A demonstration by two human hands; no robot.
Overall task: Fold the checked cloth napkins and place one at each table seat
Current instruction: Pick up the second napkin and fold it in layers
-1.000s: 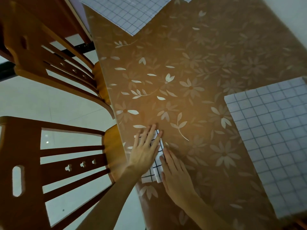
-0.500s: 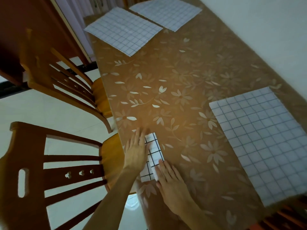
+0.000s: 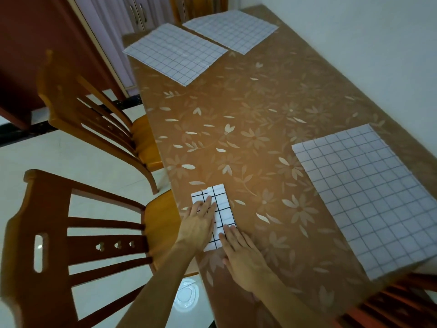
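Observation:
A small folded checked napkin (image 3: 221, 204) lies near the table's left edge, in front of the near chair. My left hand (image 3: 197, 223) lies flat on its left half, fingers straight. My right hand (image 3: 241, 252) presses flat on its near right corner, partly on the table. Three unfolded checked napkins lie spread out: one at the right (image 3: 364, 195), one at the far left (image 3: 175, 53) and one at the far end (image 3: 230, 29).
The long table (image 3: 248, 119) has a brown floral cover. Two wooden chairs stand along its left side, the near one (image 3: 78, 245) and the far one (image 3: 94, 119). Another chair's back (image 3: 390, 301) shows at the bottom right. A wall runs along the right.
The view has tilted up, bringing the far napkins into sight. My left hand slid back toward me, uncovering the folded napkin's far end. My right hand stayed on the near corner.

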